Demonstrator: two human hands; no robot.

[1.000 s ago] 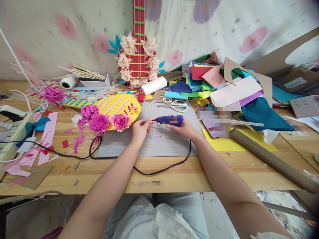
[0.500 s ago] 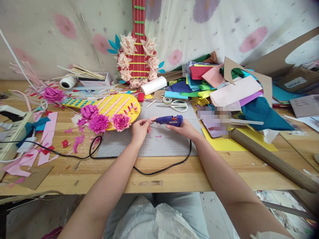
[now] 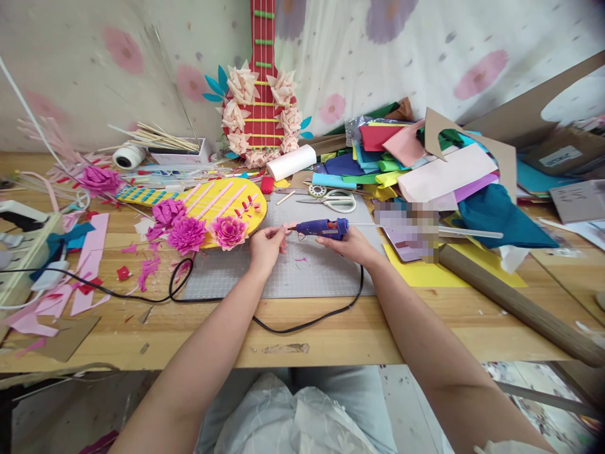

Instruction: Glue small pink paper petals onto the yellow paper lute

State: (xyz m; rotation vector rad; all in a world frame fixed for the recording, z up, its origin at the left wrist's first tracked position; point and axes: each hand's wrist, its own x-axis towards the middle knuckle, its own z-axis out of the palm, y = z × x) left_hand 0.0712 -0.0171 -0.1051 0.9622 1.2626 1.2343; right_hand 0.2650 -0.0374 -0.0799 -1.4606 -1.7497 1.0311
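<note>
From my console I see a pale-brown wooden table (image 3: pixel 331 343) bearing a grey gridded mat (image 3: pixel 326 271), a thin black cable (image 3: pixel 283 331), a flat yellow sheet (image 3: pixel 416 274) and a long brown, perhaps wooden, pole (image 3: pixel 515 299).

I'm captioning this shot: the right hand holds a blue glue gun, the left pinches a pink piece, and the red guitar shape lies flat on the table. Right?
Not quite: the head view shows the red guitar shape standing upright at the back of the table, not flat. The right hand holds a blue glue gun, and the left hand pinches a pink piece.
</note>
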